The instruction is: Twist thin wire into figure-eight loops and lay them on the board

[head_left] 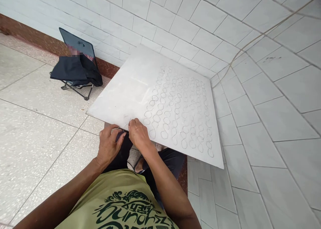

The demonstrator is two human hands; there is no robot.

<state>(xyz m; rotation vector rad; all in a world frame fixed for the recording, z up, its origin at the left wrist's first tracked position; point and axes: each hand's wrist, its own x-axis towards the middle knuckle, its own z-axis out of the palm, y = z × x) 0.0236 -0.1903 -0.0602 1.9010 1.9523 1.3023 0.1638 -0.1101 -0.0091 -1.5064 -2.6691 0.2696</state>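
Observation:
At the near edge of a white board point(125, 78), my left hand point(109, 143) has its fingers curled and its thumb bent towards them. A thin dark strand point(122, 130), like fine wire or cord, appears to run from it to my right hand point(137, 132). My right hand is closed in a pinch at the board's edge, fingertips just over the surface. What lies inside the pinch is mostly hidden. Many thin looped pieces point(164, 134), shaped like an S or a figure eight, lie in rows across the board's right half. A few faint strands lie beside my right fingertips.
A low folding chair point(77, 43) with dark cloth point(70, 68) on it stands on the speckled floor point(37, 122) at left. White tiled walls point(173, 14) meet behind the board and close in on the right. A pale cable point(260, 34) runs along the wall. My legs are under the board.

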